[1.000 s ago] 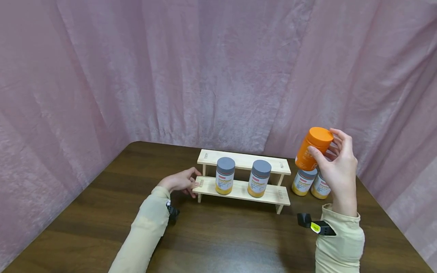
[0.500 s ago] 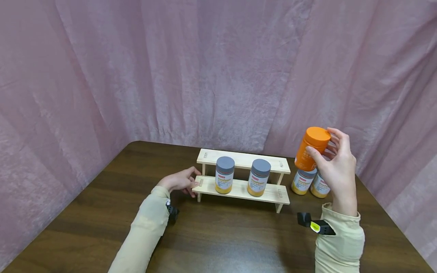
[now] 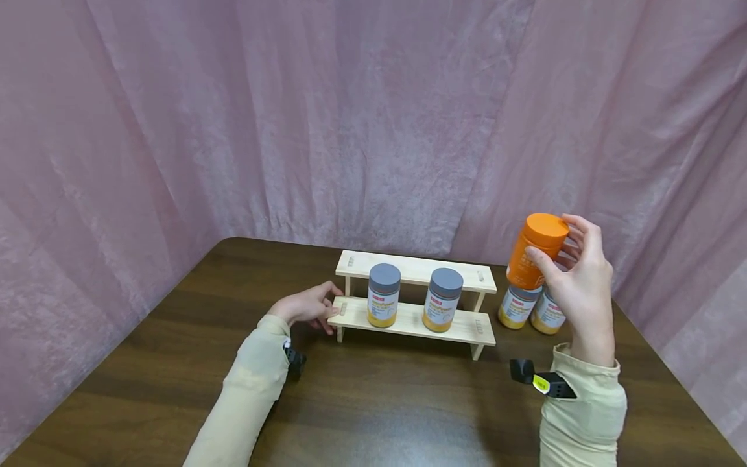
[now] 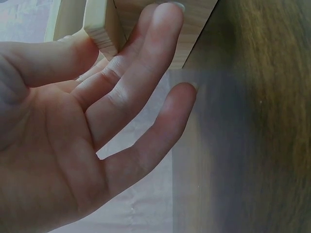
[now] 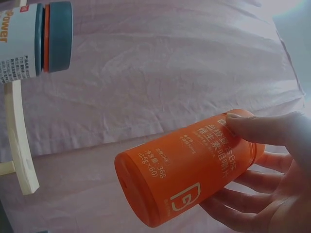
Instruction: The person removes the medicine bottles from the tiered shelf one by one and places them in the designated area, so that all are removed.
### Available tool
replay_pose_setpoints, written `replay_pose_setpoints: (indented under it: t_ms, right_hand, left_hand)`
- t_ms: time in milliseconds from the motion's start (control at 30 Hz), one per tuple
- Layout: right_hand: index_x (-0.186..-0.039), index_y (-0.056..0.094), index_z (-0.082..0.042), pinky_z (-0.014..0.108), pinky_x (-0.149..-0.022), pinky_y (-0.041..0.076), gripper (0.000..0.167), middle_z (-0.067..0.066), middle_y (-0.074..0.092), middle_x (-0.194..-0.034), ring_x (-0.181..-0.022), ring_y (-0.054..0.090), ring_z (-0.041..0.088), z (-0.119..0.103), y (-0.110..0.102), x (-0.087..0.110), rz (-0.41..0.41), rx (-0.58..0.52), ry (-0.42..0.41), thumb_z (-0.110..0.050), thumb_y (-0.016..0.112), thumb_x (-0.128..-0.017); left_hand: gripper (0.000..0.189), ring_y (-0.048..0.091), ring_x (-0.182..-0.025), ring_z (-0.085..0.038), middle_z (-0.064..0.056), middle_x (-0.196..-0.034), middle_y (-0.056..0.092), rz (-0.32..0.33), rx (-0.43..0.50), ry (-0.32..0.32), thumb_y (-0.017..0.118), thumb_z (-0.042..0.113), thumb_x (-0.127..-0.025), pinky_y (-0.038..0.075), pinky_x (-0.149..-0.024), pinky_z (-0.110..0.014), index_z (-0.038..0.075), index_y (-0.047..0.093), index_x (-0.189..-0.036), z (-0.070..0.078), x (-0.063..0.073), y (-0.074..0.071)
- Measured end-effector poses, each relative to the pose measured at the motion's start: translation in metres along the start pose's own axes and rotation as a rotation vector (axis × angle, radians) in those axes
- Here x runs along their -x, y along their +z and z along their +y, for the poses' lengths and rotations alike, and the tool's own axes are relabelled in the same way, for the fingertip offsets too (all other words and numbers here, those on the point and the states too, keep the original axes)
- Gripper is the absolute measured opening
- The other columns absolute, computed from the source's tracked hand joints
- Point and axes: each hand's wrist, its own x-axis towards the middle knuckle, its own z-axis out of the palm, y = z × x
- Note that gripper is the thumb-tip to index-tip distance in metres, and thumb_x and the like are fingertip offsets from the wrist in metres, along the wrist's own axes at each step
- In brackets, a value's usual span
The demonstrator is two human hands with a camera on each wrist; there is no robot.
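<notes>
In the head view, my right hand grips an orange pill bottle with an orange lid. The bottle is tilted and hangs in the air over two grey-lidded jars at the right. In the right wrist view, my thumb lies along the near side of the orange bottle, with the fingers behind it. At the rack's left end, my left hand pinches the lower board of a two-tier wooden rack. The left wrist view has the thumb at the board's end and fingers beneath.
Two grey-lidded jars, a left one and a right one, stand on the lower board. Beside the rack's right end, two similar jars stand on the dark wooden table. A pink curtain hangs behind.
</notes>
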Motion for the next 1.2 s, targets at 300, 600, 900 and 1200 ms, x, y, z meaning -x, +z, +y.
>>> replay_pose_setpoints:
  t_ms: [300,600,900,1200]
  right_hand:
    - [-0.142,0.039,-0.021,0.02,-0.094,0.048,0.068,0.01,0.056,-0.139,-0.112,0.06,0.02,0.007,-0.004,-0.002,0.01,-0.006,0.053,-0.013,0.075,-0.084]
    - [-0.142,0.039,-0.023,0.02,-0.093,0.048,0.068,0.007,0.057,-0.138,-0.109,0.06,0.013,0.012,-0.004,-0.003,0.027,-0.009,0.095,-0.014,0.075,-0.084]
    - [-0.143,0.038,-0.023,0.025,-0.097,0.049,0.069,0.009,0.057,-0.138,-0.111,0.06,0.016,0.016,-0.007,-0.004,0.042,-0.002,0.104,-0.013,0.074,-0.085]
    - [-0.143,0.037,-0.026,0.029,-0.1,0.048,0.069,0.008,0.055,-0.14,-0.118,0.059,0.027,0.016,-0.011,-0.008,0.042,-0.007,0.118,-0.013,0.073,-0.085]
  left_hand:
    - [0.037,0.072,-0.073,-0.021,-0.02,-0.102,0.067,-0.011,0.007,-0.007,0.051,0.01,-0.099,0.047,-0.065,-0.03,0.003,0.035,-0.132,0.002,0.001,0.0]
    - [0.038,0.072,-0.075,-0.023,-0.021,-0.103,0.067,-0.01,-0.008,-0.011,0.05,0.01,-0.099,0.047,-0.066,-0.031,0.003,0.034,-0.133,-0.004,0.001,-0.005]
    - [0.038,0.072,-0.074,-0.022,-0.019,-0.1,0.067,-0.015,0.007,-0.012,0.051,0.01,-0.099,0.047,-0.066,-0.031,0.003,0.034,-0.133,-0.006,0.001,-0.004]
    - [0.038,0.072,-0.075,-0.023,-0.019,-0.097,0.067,-0.024,0.008,0.005,0.051,0.011,-0.099,0.047,-0.066,-0.031,0.003,0.034,-0.133,-0.003,-0.003,-0.001]
